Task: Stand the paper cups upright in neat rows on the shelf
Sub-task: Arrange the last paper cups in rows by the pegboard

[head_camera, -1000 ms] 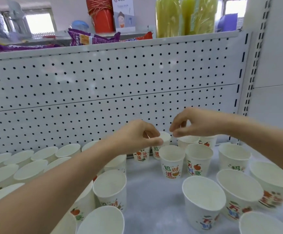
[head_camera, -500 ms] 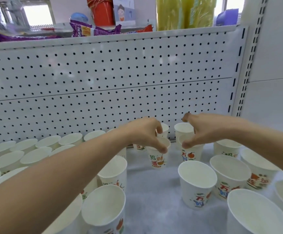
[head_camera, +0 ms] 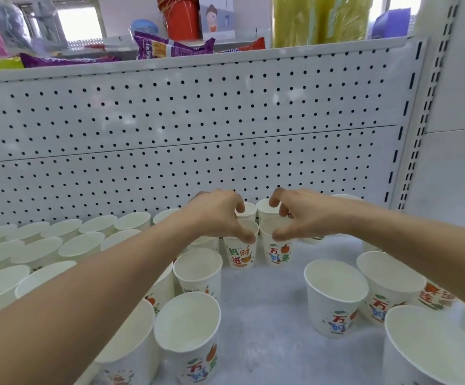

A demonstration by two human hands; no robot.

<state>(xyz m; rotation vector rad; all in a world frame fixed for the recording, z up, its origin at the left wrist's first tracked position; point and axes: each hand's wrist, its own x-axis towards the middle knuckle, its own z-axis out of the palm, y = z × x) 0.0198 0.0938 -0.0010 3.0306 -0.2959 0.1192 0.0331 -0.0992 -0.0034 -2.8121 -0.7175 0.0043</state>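
Several white paper cups with colourful print stand upright on the grey shelf (head_camera: 267,315). My left hand (head_camera: 217,215) pinches the rim of one printed cup (head_camera: 239,255) near the back of the shelf. Right beside it, my right hand (head_camera: 300,215) pinches the rim of a second printed cup (head_camera: 278,252). The two cups stand side by side, nearly touching. Behind them two more cups (head_camera: 264,208) stand against the pegboard, and my fingers reach over their rims. Neat rows of cups (head_camera: 67,240) fill the left side.
A white pegboard back panel (head_camera: 198,129) closes the shelf behind the cups. A slotted upright (head_camera: 417,129) and white wall bound the right side. Loose cups (head_camera: 337,298) stand at the right front, others (head_camera: 189,337) at the left front. Snack packets (head_camera: 170,48) lie on the shelf above.
Both hands have dropped from above the back cups onto the rims of two neighbouring cups and brought them close together. The camera has moved nearer and lower.
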